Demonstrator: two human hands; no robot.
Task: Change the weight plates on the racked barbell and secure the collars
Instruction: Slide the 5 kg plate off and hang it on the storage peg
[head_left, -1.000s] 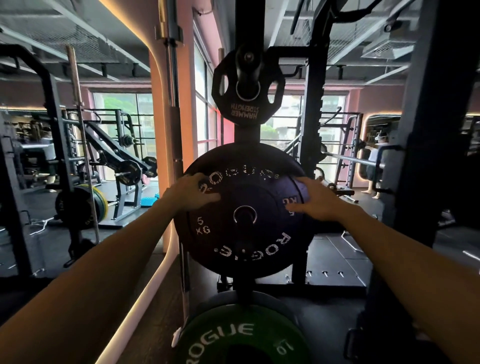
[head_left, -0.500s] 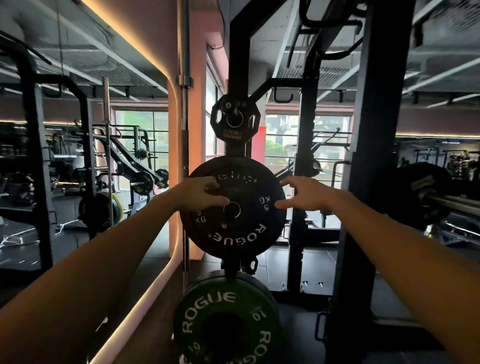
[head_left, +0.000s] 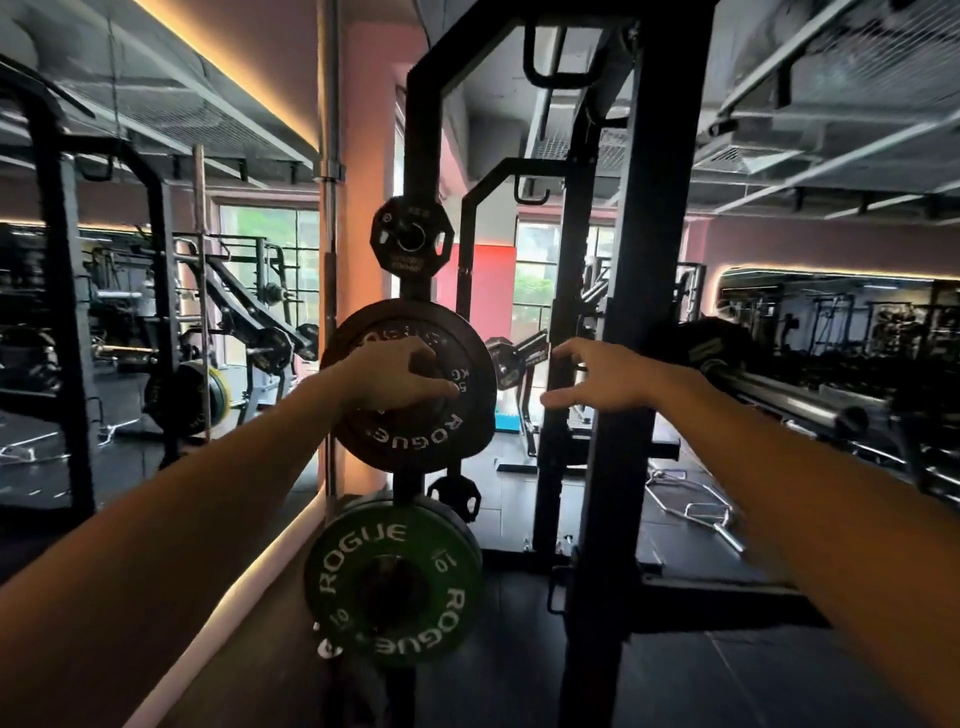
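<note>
A black 5 kg Rogue plate (head_left: 415, 439) hangs on a storage peg of the rack's rear post (head_left: 422, 130). My left hand (head_left: 395, 379) lies over its centre, fingers curled at the hub. My right hand (head_left: 602, 379) hovers to the right of the plate, off it, with fingers spread and nothing in it. The racked barbell's steel sleeve (head_left: 779, 397) juts in from the right, with a dark plate (head_left: 714, 343) on it behind the front upright. No collar is visible.
A green 10 kg plate (head_left: 395, 587) hangs on the peg below, and a small black plate (head_left: 413, 239) on the peg above. The rack's front upright (head_left: 628, 364) stands just right of my right hand. A curl bar (head_left: 696, 509) lies on the floor.
The view has pulled back from the plate post. My right hand has come off the black plate's right edge and moved right. My left hand has slid toward the hub.
</note>
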